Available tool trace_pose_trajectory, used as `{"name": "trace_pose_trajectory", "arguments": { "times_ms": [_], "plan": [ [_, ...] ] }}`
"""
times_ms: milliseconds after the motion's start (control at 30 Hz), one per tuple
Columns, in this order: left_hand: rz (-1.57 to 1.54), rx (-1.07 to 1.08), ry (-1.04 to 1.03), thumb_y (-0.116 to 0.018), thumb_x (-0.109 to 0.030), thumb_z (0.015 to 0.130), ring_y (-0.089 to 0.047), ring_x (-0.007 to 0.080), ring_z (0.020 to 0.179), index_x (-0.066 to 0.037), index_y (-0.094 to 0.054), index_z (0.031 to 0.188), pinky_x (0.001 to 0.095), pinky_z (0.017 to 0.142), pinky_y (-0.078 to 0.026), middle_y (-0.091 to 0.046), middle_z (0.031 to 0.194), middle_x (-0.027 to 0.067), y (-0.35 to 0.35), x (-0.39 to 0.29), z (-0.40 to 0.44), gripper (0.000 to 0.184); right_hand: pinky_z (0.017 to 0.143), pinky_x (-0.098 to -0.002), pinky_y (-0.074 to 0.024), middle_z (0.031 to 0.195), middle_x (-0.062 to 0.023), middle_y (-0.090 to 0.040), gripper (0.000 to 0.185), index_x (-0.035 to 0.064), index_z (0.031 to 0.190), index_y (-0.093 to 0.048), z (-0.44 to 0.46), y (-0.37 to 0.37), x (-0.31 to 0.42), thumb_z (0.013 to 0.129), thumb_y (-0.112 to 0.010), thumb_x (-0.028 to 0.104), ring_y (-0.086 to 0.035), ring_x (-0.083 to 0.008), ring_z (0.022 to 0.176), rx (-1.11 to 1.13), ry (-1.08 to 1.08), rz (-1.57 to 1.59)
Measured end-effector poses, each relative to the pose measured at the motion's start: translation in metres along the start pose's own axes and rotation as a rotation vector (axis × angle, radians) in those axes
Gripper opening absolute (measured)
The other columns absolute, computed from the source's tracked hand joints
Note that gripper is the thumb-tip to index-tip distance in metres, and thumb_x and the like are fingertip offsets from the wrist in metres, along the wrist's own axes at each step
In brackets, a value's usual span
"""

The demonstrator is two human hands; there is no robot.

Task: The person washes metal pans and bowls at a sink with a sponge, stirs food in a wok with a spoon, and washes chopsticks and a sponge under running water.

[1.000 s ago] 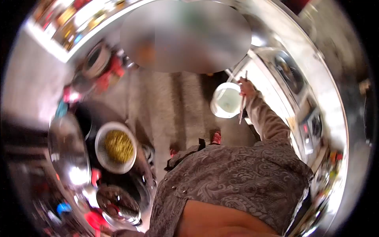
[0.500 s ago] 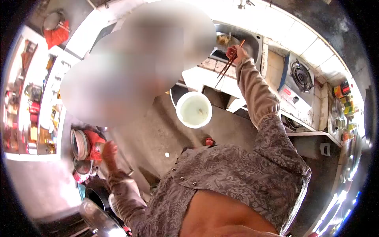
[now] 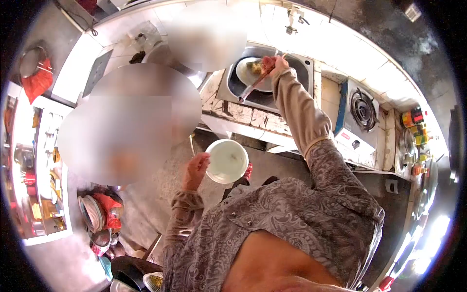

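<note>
In the head view my right hand [image 3: 279, 66] is over the sink, closed around reddish-brown chopsticks [image 3: 255, 85] that slant down to the left; they look slightly blurred. Something red shows beside its fingers, and I cannot make out what it is. Below that hand, a pale round dish [image 3: 243, 73] with yellowish-brown food lies in the metal sink [image 3: 304, 82]. My left hand [image 3: 196, 169] is beside the left rim of a white bucket [image 3: 227, 179], its fingers loosely bent and apart, with nothing visible in them. Pale liquid with a small dark bit fills part of the bucket.
A gas stove [image 3: 360, 114] stands on the tiled counter to the right, near bottles [image 3: 413, 118]. A tap [image 3: 293, 19] is on the wall behind the sink. Shelves [image 3: 44, 160] stand at left, with stacked basins [image 3: 92, 213] on the floor. Blurred patches hide the upper left.
My left hand has moved from the basins to the bucket's rim. My right hand, still with the chopsticks, has shifted left over the sink. The view has turned, showing more of the sink.
</note>
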State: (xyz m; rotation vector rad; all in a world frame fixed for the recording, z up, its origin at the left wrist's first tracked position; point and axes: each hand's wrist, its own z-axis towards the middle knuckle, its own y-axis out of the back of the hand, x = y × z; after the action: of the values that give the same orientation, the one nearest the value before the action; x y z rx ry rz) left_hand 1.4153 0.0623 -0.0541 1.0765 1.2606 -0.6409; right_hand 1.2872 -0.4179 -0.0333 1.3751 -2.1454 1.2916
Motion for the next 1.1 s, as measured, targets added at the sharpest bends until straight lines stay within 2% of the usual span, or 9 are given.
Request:
{"name": "trace_pose_trajectory", "arguments": {
  "times_ms": [133,267,333,467,567,700,800,1000,1100],
  "plan": [
    [0.094,0.022,-0.079,-0.054,-0.007,0.082,-0.057,0.0107,0.067,-0.005,-0.057,0.095,0.0243,0.061,-0.047,-0.060,0.076,0.0078,-0.028,-0.056,0.051,0.013,0.072,-0.0462,-0.0501,0.088,-0.0201,-0.060,0.018,0.0038,0.104,-0.041,-0.009,-0.039,-0.009,0.090,-0.031,0.008,-0.060,-0.0320,0.077,0.304,-0.051,0.247],
    [-0.033,-0.083,0.020,-0.054,-0.008,0.082,-0.061,0.0132,0.069,-0.006,-0.058,0.095,0.0258,0.060,-0.048,-0.063,0.078,0.0085,-0.046,-0.015,0.119,0.014,0.060,-0.0335,-0.0499,0.075,-0.0174,-0.058,0.015,-0.0021,0.098,-0.044,0.047,-0.031,-0.009,0.089,-0.040,0.009,-0.059,-0.0269,0.073,0.237,0.062,0.195],
    [0.031,-0.113,-0.122,-0.054,-0.008,0.082,-0.063,0.0160,0.072,-0.005,-0.058,0.096,0.0263,0.061,-0.048,-0.064,0.078,0.0103,-0.062,-0.006,0.162,0.015,0.045,-0.0311,-0.0438,0.070,-0.0143,-0.057,0.015,-0.0033,0.088,-0.048,0.059,-0.008,0.008,0.089,-0.041,0.010,-0.052,-0.0201,0.052,0.183,-0.066,0.038],
    [0.363,-0.184,-0.424,-0.056,-0.013,0.080,-0.062,0.0276,0.076,-0.002,-0.056,0.095,0.0349,0.066,-0.048,-0.063,0.083,0.0144,-0.118,-0.022,0.228,0.018,0.036,-0.0178,-0.0310,0.067,-0.0064,-0.055,0.014,0.0021,0.079,-0.052,0.008,0.040,0.023,0.087,-0.047,0.013,-0.042,-0.0074,0.048,0.273,-0.412,-0.266],
    [1.011,0.105,-0.158,-0.061,-0.027,0.075,-0.057,0.0324,0.076,0.000,-0.051,0.091,0.0456,0.068,-0.042,-0.061,0.080,0.0178,-0.153,-0.034,0.258,0.034,0.035,-0.0196,-0.0302,0.061,-0.0050,-0.052,0.017,0.0007,0.077,-0.054,-0.015,0.079,0.015,0.087,-0.051,0.015,-0.040,-0.0085,0.044,0.447,-0.535,-0.448],
    [0.920,0.174,0.015,-0.060,-0.019,0.073,-0.058,0.0316,0.069,0.000,-0.057,0.096,0.0432,0.064,-0.046,-0.061,0.077,0.0164,-0.205,-0.027,0.270,0.030,0.036,-0.0228,-0.0313,0.057,-0.0041,-0.049,0.020,0.0009,0.078,-0.054,-0.025,0.109,-0.013,0.087,-0.051,0.018,-0.041,-0.0101,0.043,0.379,-0.604,-0.593],
    [0.348,0.259,0.133,-0.061,-0.022,0.074,-0.058,0.0224,0.063,0.001,-0.057,0.094,0.0369,0.059,-0.047,-0.062,0.074,0.0110,-0.249,-0.021,0.265,0.031,0.035,-0.0249,-0.0308,0.058,-0.0051,-0.050,0.023,0.0007,0.081,-0.055,-0.028,0.123,-0.015,0.086,-0.054,0.023,-0.042,-0.0114,0.043,0.301,-0.608,-0.603],
    [-0.120,0.412,0.423,-0.058,-0.026,0.074,-0.060,0.0222,0.070,-0.005,-0.060,0.094,0.0323,0.065,-0.048,-0.062,0.078,0.0129,-0.228,-0.068,0.263,0.029,0.035,-0.0266,-0.0276,0.053,-0.0044,-0.052,0.024,0.0037,0.069,-0.057,-0.018,0.142,0.020,0.080,-0.058,0.025,-0.038,-0.0123,0.037,0.386,-0.521,-1.048],
    [0.316,0.059,-0.004,-0.059,-0.016,0.076,-0.060,0.0227,0.078,-0.007,-0.058,0.103,0.0336,0.072,-0.048,-0.062,0.087,0.0102,-0.205,-0.037,0.305,0.028,0.035,-0.0259,-0.0274,0.049,-0.0046,-0.053,0.016,0.0034,0.071,-0.056,-0.015,0.151,0.032,0.076,-0.059,0.019,-0.041,-0.0127,0.037,0.413,-0.406,-1.199]
  ]
}}
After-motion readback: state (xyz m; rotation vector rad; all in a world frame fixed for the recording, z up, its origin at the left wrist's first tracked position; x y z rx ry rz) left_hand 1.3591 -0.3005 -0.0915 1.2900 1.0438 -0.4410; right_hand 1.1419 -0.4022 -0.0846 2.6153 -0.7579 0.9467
